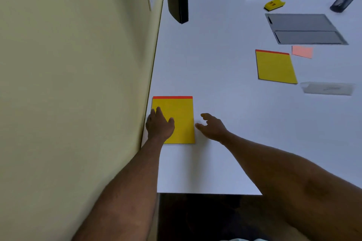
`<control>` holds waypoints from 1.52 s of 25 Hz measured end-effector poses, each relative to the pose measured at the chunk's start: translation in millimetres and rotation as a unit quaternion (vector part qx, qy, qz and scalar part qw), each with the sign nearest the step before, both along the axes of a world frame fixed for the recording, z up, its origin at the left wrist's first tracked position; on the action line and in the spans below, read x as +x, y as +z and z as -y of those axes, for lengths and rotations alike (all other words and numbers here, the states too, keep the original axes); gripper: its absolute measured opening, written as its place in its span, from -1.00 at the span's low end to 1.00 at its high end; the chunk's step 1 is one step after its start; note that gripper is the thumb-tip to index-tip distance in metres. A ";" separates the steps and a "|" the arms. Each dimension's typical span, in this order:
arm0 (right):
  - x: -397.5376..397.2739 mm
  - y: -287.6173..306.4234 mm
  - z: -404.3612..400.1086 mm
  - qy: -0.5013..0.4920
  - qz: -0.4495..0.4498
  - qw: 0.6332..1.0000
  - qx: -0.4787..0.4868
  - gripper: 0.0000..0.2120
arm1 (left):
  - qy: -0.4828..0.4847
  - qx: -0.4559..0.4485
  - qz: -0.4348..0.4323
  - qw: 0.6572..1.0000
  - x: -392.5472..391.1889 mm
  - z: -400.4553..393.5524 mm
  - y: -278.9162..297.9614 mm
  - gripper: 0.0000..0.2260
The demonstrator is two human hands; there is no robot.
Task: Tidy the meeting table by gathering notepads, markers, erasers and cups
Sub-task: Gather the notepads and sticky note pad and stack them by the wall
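Left grip [159, 126] flat and loose on the yellow notepad [177, 115], lower middle of frame | right grip [210, 126] loose, empty, just beside its right edge | white counter [225, 74]

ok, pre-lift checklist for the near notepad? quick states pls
1. Left hand on the near notepad: ok, lying flat on its left part.
2. Right hand at the pad's right edge: ok, open, fingertips beside the edge; contact cannot tell.
3. Pad gripped: not ok, it lies flat on the table, no fingers under it.
4. Room on the pad's left: not ok, that edge sits close against the wall.
5. Nothing lying on the pad: ok.
6. Second notepad free to collect next: ok, nothing on it, pink note beside it.
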State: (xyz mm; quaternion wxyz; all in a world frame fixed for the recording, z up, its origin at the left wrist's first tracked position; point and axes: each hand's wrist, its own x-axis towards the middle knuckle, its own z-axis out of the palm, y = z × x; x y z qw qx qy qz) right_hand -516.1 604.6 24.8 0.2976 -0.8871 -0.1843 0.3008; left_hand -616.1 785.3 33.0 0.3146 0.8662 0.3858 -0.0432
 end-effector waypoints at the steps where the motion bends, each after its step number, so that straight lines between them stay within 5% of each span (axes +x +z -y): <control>1: -2.4 4.4 9.2 0.006 0.024 1.000 0.001 -0.41 | -0.030 0.020 0.000 0.999 1.0 9.4 5.7 -0.34; 8: 6.2 46.3 63.0 -0.044 0.092 0.994 0.033 -0.56 | -0.123 0.070 -0.071 0.987 20.8 67.2 40.4 -0.45; 14: 40.3 70.5 112.1 -0.107 0.122 0.986 0.041 -0.66 | -0.157 0.084 0.007 0.984 69.1 104.3 70.6 -0.47; 29: 209.9 59.1 205.3 -0.200 0.129 0.970 0.054 -0.51 | -0.229 0.035 0.112 0.966 259.4 189.7 60.9 -0.43; 38: 330.2 28.8 224.4 -0.226 0.118 0.966 0.042 -0.40 | -0.199 -0.014 0.054 0.978 375.5 206.5 23.4 -0.43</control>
